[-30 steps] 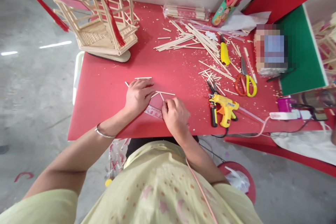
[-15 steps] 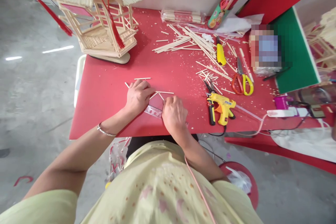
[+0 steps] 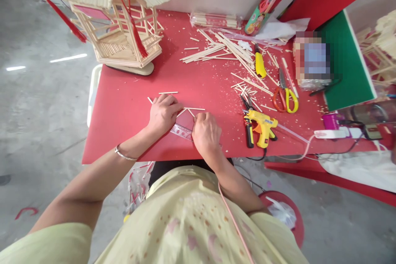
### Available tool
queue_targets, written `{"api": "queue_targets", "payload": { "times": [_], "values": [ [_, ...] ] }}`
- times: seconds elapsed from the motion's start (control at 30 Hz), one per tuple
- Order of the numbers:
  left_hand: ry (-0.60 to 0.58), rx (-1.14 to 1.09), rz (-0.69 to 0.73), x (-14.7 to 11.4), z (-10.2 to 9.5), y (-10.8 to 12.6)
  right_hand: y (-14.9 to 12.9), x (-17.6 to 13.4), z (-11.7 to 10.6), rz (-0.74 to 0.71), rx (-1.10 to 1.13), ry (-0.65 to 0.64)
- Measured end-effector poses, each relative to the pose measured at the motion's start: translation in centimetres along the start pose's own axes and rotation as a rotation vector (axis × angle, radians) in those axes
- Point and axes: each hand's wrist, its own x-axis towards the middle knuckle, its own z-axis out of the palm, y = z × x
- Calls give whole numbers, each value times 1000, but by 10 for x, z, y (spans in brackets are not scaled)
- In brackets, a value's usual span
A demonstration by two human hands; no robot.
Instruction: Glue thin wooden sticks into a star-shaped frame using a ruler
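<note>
My left hand [image 3: 164,113] rests on the red tabletop with its fingers curled down over thin wooden sticks. One stick end [image 3: 150,100] pokes out past its knuckles, and another stick [image 3: 181,112] slants out by the index finger. My right hand [image 3: 206,133] is closed, with a short angled stick [image 3: 191,112] running into its fingertips. That stick meets a level stick [image 3: 196,109] just above. Between the hands lies a clear ruler [image 3: 182,130], partly under the right hand. A loose stick [image 3: 168,93] lies beyond the left hand. Both sets of fingertips are largely hidden.
A stick-built pavilion model [image 3: 123,47] with red tassels stands at the back left. Loose sticks [image 3: 213,51], a yellow utility knife [image 3: 260,64], scissors [image 3: 286,97], a yellow glue gun [image 3: 262,126] and pliers [image 3: 249,132] lie to the right. A power strip [image 3: 331,133] sits farther right.
My right hand has shifted very slightly to the right, and the angled stick at its fingertips has moved a little with it. My left hand stays in place.
</note>
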Motion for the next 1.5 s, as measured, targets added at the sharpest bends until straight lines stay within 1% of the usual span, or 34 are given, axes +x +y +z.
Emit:
{"api": "queue_targets", "payload": {
  "times": [0.27,0.43,0.7,0.83,1.07,1.3,1.5],
  "values": [
    [-9,-11,-16,0,0,0,1,-1,0,-14,3,-11],
    [-7,-16,-22,0,0,0,2,-2,1,-53,-1,20],
    [11,3,-4,0,1,-1,1,-4,5,-61,20,27],
    [1,2,-13,0,0,-1,6,-3,3,-63,97,20],
    [10,-13,-10,0,1,-3,27,-2,2,-40,318,3],
    [51,-27,25,-1,4,-6,29,-2,12,-66,355,51],
    [67,-35,26,-1,5,-6,31,-2,14,-87,384,80]
  ]
}}
